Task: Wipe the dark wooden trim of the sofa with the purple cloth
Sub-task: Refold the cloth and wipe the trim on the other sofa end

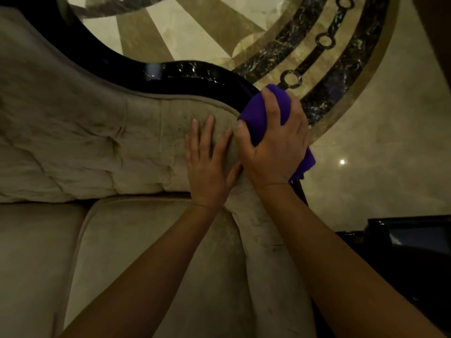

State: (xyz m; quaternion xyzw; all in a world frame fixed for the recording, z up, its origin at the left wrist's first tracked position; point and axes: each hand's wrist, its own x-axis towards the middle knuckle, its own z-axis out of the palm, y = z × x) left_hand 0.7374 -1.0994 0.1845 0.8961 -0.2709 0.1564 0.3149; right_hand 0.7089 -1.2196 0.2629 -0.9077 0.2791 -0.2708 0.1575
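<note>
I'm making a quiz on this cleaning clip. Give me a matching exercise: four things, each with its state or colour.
1. left hand
2. right hand
3. cloth
4. trim

A. glossy black
B. flat on the beige upholstery
C. purple, bunched
D. gripping the cloth at the trim

Pairs: 1-B, 2-D, 3-C, 4-A

Floor [380,152]: polished beige marble beyond the hands, with dark veined inlay bands [341,76] and rings.
Light: a small bright glint [342,162] on it, right of the hands.
Furniture: dark glossy piece [410,242], lower right.
</note>
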